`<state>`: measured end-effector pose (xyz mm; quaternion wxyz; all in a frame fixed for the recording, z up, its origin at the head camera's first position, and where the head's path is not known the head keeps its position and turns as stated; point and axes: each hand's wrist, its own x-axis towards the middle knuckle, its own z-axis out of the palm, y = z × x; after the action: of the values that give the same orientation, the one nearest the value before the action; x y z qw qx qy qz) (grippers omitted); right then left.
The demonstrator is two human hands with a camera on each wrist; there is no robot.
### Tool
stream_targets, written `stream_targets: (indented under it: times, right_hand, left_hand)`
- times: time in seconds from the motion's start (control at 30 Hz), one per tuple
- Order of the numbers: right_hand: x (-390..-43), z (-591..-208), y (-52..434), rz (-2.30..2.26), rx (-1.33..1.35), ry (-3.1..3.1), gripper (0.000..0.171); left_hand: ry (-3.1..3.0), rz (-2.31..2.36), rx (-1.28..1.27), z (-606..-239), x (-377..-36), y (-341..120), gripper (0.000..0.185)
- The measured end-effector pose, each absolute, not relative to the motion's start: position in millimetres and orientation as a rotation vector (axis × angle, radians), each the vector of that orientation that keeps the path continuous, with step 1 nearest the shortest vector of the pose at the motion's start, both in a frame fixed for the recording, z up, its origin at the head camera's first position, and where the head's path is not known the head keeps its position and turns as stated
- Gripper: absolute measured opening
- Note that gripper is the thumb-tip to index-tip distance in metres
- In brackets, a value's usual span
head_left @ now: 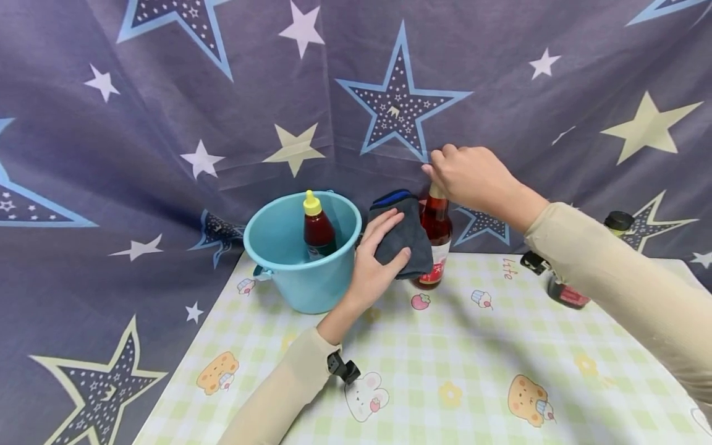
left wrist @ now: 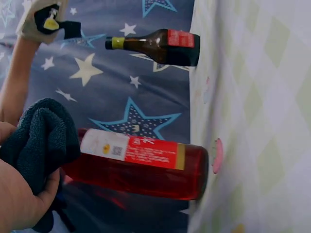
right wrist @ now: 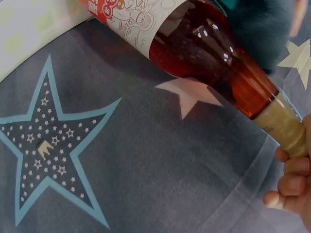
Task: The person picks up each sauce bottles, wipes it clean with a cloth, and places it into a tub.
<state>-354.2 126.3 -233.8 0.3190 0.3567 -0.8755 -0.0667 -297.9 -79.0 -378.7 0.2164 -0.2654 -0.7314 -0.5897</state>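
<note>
A bottle of red liquid (head_left: 437, 225) with a red-and-white label (left wrist: 150, 153) stands on the table, beside the blue bucket (head_left: 311, 287). At its top, my right hand (head_left: 473, 178) grips the gold-wrapped neck (right wrist: 282, 125) with curled fingers. My left hand (head_left: 375, 262) holds a folded dark grey cloth (head_left: 405, 238) against the bottle's left side, thumb and fingers around it. That cloth (left wrist: 43, 145) covers part of the bottle's shoulder in the head view. The bottle's cap is hidden by the right hand.
Inside the bucket leans a dark red squeeze bottle (head_left: 319, 232) with a yellow nozzle. Another dark bottle (left wrist: 155, 46) stands to the right, partly behind the right sleeve (head_left: 623, 296). A star-patterned curtain (head_left: 378, 173) hangs behind the checked tablecloth (head_left: 423, 371).
</note>
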Motion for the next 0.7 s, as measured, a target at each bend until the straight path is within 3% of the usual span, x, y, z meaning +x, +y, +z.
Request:
stream_targets:
  times: [0.3,0.7]
  right_hand:
    - [-360,-239,120,-0.200,0.876,-2.259,0.038]
    - [-361,-239,120,-0.170,0.887,-2.283,0.039]
  left_hand:
    - [-1.861,-1.633,-0.715,-360,-293,-77,0.056]
    - [-1.850,-1.566,-0.702,-325,-315,-70,0.055]
